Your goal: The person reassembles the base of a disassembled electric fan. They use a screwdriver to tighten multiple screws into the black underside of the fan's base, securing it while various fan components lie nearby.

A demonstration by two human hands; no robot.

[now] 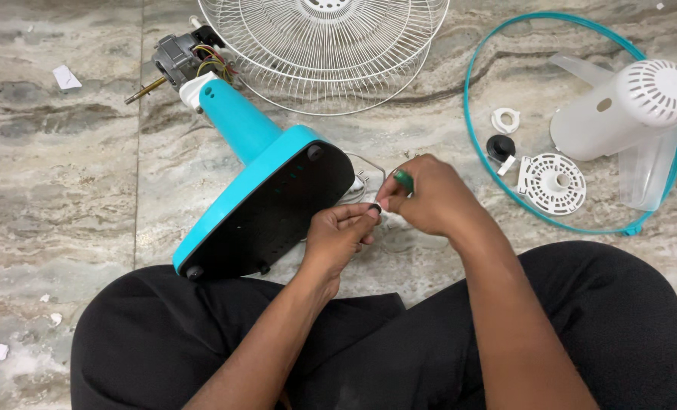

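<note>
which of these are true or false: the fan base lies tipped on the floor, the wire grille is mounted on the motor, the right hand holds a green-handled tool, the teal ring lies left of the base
1. The teal fan base lies tipped on the floor. True.
2. The wire grille is mounted on the motor. False: it lies loose on the floor beside the bare motor.
3. The right hand holds a green-handled tool. True.
4. The teal ring lies left of the base. False: it lies to the right, around loose white parts.
5. The left hand is by the base's black underside. True.

Open floor (50, 190) leftward; fan base (266, 205) and grille (323, 53) ahead.
</note>
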